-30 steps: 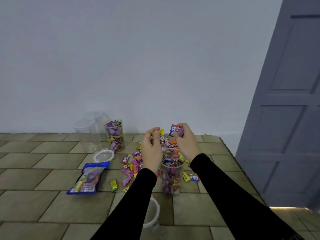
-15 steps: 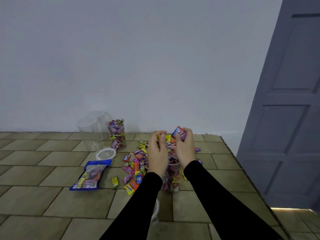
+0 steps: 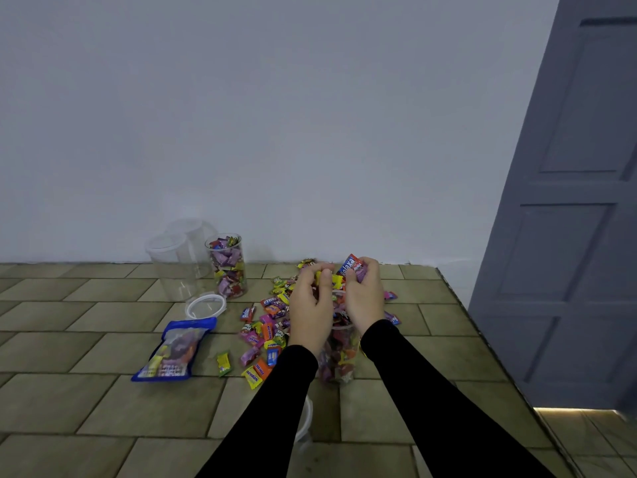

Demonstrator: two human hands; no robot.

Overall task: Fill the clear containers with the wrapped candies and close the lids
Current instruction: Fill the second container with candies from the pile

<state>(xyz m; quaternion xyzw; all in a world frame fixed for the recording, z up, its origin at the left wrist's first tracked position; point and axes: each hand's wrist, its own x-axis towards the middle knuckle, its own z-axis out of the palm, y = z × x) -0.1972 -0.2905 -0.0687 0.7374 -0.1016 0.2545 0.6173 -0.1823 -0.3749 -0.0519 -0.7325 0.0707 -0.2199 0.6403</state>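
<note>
A clear container (image 3: pixel 338 360) packed with wrapped candies stands on the tiled floor under my hands. My left hand (image 3: pixel 310 305) grips a few candies, one yellow, just above its mouth. My right hand (image 3: pixel 364 294) grips a bunch too, with a red and blue wrapper (image 3: pixel 350 264) sticking up. Loose wrapped candies (image 3: pixel 267 334) lie scattered left of the container. Another candy-filled container (image 3: pixel 229 265) stands near the wall, beside two empty clear containers (image 3: pixel 172 267). One lid (image 3: pixel 205 305) lies in front of them. A second lid (image 3: pixel 305 420) shows partly under my left sleeve.
A blue candy bag (image 3: pixel 174 350) lies flat on the floor at the left. The white wall runs behind everything. A grey door (image 3: pixel 565 236) stands at the right, past the tiled floor's edge.
Both hands have drawn closer together over the container with their candies. The view has shifted slightly, so the floor objects sit a little to the right.
</note>
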